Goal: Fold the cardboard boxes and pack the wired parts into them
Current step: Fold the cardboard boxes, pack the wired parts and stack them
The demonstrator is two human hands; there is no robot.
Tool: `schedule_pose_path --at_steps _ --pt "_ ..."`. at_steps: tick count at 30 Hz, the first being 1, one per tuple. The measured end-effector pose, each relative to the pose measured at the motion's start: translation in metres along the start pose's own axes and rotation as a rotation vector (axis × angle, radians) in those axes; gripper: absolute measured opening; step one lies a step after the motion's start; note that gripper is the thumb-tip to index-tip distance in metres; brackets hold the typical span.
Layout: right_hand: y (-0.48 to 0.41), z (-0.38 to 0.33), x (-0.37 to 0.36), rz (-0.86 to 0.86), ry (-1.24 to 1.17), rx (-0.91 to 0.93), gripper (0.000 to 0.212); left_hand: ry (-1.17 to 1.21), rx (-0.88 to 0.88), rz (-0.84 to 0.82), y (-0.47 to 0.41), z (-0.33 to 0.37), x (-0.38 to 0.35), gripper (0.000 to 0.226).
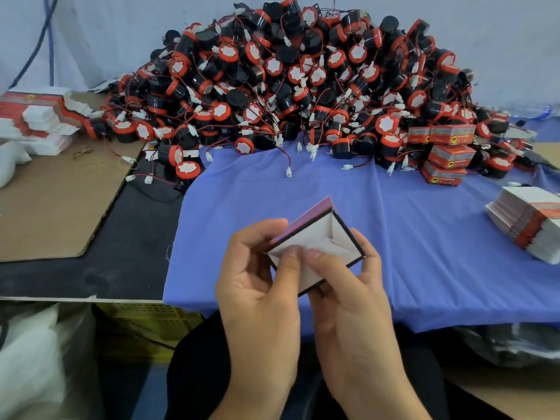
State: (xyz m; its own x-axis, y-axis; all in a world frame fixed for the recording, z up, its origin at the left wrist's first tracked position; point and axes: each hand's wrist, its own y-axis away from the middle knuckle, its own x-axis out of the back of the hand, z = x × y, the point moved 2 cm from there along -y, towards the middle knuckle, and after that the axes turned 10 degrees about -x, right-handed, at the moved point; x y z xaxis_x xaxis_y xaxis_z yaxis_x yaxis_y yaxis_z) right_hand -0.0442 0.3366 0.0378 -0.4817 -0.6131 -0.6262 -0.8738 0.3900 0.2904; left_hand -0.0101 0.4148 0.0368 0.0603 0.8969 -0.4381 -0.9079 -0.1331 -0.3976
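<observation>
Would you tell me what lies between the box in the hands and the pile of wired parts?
In the head view, only bare blue cloth separates the box from the pile of wired parts; a few wire ends trail onto it.

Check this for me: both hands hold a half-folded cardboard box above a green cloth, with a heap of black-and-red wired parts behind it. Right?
The cloth is blue, not green; the head view shows it. The left hand and right hand do hold the half-folded cardboard box above it, the heap of black-and-red wired parts behind.
</observation>
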Motion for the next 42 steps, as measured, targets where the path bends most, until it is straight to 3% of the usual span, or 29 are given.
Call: schedule_pose_path --at_steps 5,11,16,20,30,32,34,36,39,40,42 --pt "-0.004 -0.003 0.004 0.056 0.113 0.083 0.067 -0.224 -0.109 -0.149 -0.003 0.003 0.004 0.043" --pt "-0.01 0.001 0.011 0.036 0.173 0.114 0.062 -0.318 -0.205 -0.17 0.008 0.003 0.002 0.029" --pt "-0.011 -0.004 0.015 -0.086 0.186 0.059 0.064 -0.406 -0.275 -0.205 0.007 0.007 0.004 0.025" --pt "-0.01 -0.014 0.014 -0.224 0.24 0.082 0.071 -0.391 -0.215 -0.269 0.003 0.012 0.006 0.027" --pt "-0.004 -0.036 0.028 -0.454 0.552 0.192 0.076 -0.413 0.099 -0.677 -0.018 0.013 0.031 0.094" --pt "-0.005 -0.037 0.029 -0.488 0.696 0.205 0.082 -0.488 0.072 -0.803 -0.025 0.012 0.035 0.099" --pt "-0.007 -0.034 0.025 -0.458 0.867 0.257 0.089 -0.552 0.005 -0.866 -0.028 0.009 0.033 0.088" --pt "-0.008 -0.034 0.022 -0.344 1.027 0.391 0.093 -0.526 -0.013 -0.793 -0.028 0.003 0.031 0.079" --pt "-0.015 -0.043 0.029 -0.015 1.099 0.7 0.088 -0.436 -0.032 -0.571 -0.031 -0.01 0.031 0.071" --pt "-0.018 -0.044 0.032 0.049 1.027 0.728 0.081 -0.358 -0.003 -0.503 -0.032 -0.014 0.031 0.07" --pt "-0.028 -0.041 0.036 0.002 0.769 0.546 0.064 -0.216 0.078 -0.442 -0.035 -0.024 0.028 0.07"
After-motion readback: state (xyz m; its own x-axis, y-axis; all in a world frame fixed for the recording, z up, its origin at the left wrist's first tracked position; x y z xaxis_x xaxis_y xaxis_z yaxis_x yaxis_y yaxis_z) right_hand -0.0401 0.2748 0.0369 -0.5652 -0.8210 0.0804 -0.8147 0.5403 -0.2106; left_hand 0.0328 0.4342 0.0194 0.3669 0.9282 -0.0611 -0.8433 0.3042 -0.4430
